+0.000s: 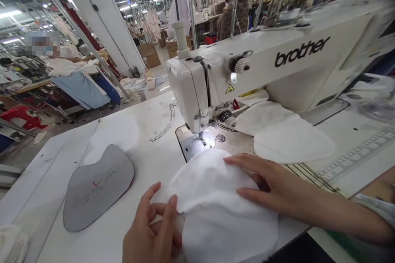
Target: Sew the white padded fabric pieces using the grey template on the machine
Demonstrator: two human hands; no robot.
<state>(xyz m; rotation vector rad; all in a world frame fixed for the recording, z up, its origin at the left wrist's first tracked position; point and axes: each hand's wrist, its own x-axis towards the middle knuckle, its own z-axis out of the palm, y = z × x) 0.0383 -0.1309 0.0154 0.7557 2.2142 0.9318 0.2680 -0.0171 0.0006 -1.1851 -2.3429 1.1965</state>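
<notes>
Under the right hand, white fabric touches left hand

Soft white padded cloth lies on a smooth white worktop, by a polished metal needle plate and a matt grey template.

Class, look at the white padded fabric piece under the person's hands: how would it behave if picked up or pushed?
The white padded fabric piece is probably floppy, since it rumples under the right hand. It looks soft and thick, so likely light for its size. Pushed across the white table, it would probably bunch rather than roll.
</notes>
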